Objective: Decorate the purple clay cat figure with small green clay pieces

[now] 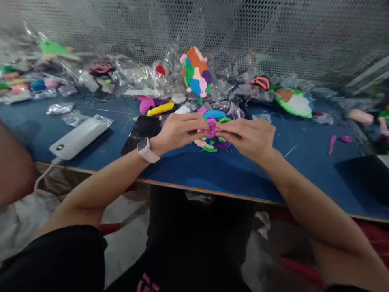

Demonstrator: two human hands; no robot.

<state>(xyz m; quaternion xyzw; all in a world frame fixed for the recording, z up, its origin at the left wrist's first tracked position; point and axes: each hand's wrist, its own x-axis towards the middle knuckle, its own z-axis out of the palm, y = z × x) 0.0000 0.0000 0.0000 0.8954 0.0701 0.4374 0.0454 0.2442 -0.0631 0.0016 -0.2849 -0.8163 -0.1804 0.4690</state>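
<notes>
Perforated grey panelling (231,28) is set behind a blue bench (243,170), along whose rear clear plastic packaging (133,73) is heaped. Near the middle of the bench, a multicoloured clay piece (209,149) is positioned between and partly beneath the two hands. At its centre, a pink clay portion (212,126) is pinched from one side by the thumb and fingers of the left hand (182,129) and from the other by those of the right hand (251,136). The fingertips are brought close together; their exact contact is partly hidden. A blue clay strip (214,114) is seen just beyond the fingertips. A white watch (147,151) is worn on the left wrist.

Behind the hands, an oval multicoloured clay panel (197,73) is propped upright against the packaging. To its left, a ridged yellow strip (161,108) is placed beside a pink lump (146,104). Further left, a white device (79,138) is connected to a cable (47,172). At the right, a green-edged clay piece (294,103) is rested near the packaging.
</notes>
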